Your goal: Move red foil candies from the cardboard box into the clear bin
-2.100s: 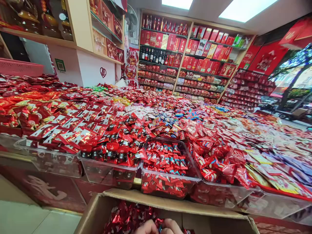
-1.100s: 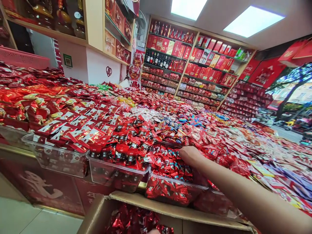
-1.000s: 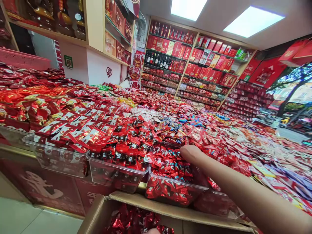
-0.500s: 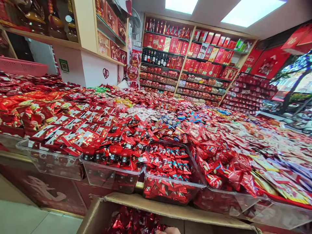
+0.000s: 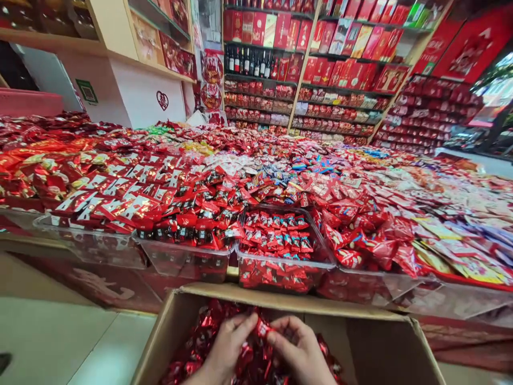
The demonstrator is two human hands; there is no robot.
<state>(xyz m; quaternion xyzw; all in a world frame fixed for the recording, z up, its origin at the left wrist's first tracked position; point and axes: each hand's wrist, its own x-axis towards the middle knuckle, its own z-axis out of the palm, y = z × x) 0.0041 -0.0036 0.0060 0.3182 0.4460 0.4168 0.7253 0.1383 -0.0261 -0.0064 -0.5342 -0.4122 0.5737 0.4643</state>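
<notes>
From the head cam, both hands are down inside an open cardboard box (image 5: 387, 342) that sits right up against the front edge of the table (image 5: 136, 289). The left hand (image 5: 224, 345) has thumb and fingers pinched on one end of a small red foil-wrapped piece (image 5: 262, 328), and the right hand (image 5: 300, 345) is at its other end, thumb pressed to it, so it's basically between the two. It's near the box's far edge, just above a shiny red pile (image 5: 190, 347) of similar-looking stuff heaped toward the box's left side. Just past that far edge, on the table's front edge, there's a clear bin (image 5: 285, 261) with red-and-blue packets (image 5: 290, 235) in neat rows. Black-and-red packets (image 5: 200, 224) are left of it, plumper red ones (image 5: 372, 235) right.
</notes>
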